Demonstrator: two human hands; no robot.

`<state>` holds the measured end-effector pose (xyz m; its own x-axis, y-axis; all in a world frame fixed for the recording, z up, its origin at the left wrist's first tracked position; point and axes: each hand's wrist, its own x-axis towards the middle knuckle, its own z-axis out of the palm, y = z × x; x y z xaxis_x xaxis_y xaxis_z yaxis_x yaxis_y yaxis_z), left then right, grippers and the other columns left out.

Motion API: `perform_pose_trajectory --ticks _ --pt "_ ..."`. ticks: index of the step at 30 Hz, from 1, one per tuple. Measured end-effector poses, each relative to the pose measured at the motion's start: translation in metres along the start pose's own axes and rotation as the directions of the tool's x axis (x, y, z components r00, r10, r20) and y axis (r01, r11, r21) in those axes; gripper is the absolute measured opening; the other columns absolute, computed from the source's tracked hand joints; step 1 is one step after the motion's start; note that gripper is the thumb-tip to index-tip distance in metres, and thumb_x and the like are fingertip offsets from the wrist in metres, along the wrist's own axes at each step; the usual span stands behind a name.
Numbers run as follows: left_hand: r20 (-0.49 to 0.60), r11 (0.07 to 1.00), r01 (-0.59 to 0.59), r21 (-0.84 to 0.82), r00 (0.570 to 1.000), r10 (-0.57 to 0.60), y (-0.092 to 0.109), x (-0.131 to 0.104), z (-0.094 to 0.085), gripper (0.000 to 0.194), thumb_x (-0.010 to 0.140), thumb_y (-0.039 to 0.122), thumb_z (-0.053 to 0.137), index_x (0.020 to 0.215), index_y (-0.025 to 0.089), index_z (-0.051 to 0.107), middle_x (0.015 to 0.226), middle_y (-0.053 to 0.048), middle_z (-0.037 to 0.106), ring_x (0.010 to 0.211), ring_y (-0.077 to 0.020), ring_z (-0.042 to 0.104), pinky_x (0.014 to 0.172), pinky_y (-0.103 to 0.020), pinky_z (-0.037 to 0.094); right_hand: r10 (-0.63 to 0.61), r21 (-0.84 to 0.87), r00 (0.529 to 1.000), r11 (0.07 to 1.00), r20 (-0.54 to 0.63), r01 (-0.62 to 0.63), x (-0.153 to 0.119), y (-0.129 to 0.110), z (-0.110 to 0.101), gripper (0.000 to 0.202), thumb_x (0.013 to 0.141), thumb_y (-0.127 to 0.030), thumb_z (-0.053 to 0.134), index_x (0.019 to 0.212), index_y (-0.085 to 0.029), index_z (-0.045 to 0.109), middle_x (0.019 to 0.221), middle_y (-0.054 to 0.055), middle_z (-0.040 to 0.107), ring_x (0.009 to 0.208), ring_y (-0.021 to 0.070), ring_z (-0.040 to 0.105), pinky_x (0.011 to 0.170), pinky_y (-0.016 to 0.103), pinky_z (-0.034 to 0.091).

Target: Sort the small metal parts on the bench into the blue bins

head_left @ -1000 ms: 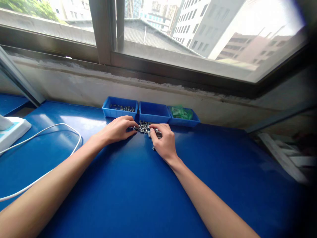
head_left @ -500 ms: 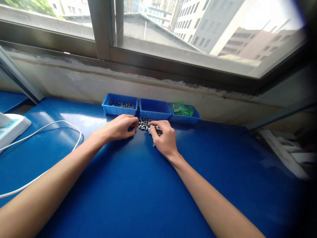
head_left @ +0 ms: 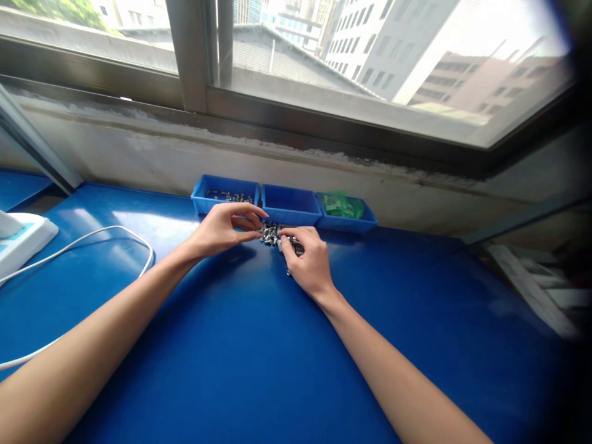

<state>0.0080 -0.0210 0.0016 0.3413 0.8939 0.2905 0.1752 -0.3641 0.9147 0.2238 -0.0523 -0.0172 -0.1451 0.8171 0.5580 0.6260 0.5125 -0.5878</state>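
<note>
A pile of small shiny metal screws (head_left: 269,234) lies on the blue tabletop, in front of the bins. My left hand (head_left: 230,228) reaches to the pile's left side, its index finger raised and apart from the thumb. The thumb tip is close to the nearest screws, and nothing held shows clearly. At the pile's right side, my right hand (head_left: 306,256) is closed, thumb and index finger bent together around small silver metal parts (head_left: 298,248). The palm partly hides them, so their exact shape is unclear. One loose screw (head_left: 288,272) rests just below that hand.
Three blue bins stand against the wall: the left bin (head_left: 201,201) has screws inside, the middle bin (head_left: 296,216) shows a bare floor, the right bin (head_left: 367,224) holds green packets (head_left: 343,205). A white cable (head_left: 115,227) and power strip (head_left: 34,237) lie left.
My left hand has shifted slightly right and up to the pile, and its curled fingers have stretched out. My right hand stays in nearly the same place.
</note>
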Motion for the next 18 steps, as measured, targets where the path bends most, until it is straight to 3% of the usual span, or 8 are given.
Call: perform_pose_trajectory --ticks 4,10,18 --pt "0.023 1.0 0.017 -0.024 1.0 -0.016 0.0014 0.0007 -0.0027 0.036 0.073 0.029 0.084 0.105 0.014 0.075 0.093 -0.009 0.079 0.088 -0.0228 0.076 0.086 -0.032 0.061 -0.002 0.001 1.0 1.0 0.006 0.002 -0.0003 0.0006 -0.0001 0.014 0.091 -0.017 0.06 0.09 -0.021 0.074 0.093 0.005 0.076 0.096 0.0244 0.064 0.089 0.04 0.051" --pt "0.051 1.0 -0.014 0.006 0.999 0.013 0.0027 0.0011 -0.0028 0.023 0.078 0.033 0.081 0.091 0.013 0.079 0.092 -0.009 0.08 0.087 -0.0213 0.076 0.082 -0.027 0.06 0.005 0.0 1.0 1.0 0.017 -0.005 -0.0009 0.0011 -0.0007 0.013 0.091 -0.019 0.061 0.091 -0.022 0.074 0.094 0.005 0.076 0.098 0.0245 0.064 0.09 0.039 0.051" --pt "0.058 0.997 0.055 -0.052 0.997 -0.052 0.0074 0.002 0.0002 0.036 0.081 0.048 0.078 0.09 0.013 0.078 0.086 -0.008 0.078 0.08 -0.0192 0.073 0.074 -0.026 0.057 -0.029 -0.028 0.999 0.999 0.02 0.029 -0.0004 0.0005 -0.0006 0.014 0.092 -0.019 0.06 0.091 -0.022 0.073 0.092 0.005 0.076 0.096 0.0249 0.064 0.089 0.04 0.052"
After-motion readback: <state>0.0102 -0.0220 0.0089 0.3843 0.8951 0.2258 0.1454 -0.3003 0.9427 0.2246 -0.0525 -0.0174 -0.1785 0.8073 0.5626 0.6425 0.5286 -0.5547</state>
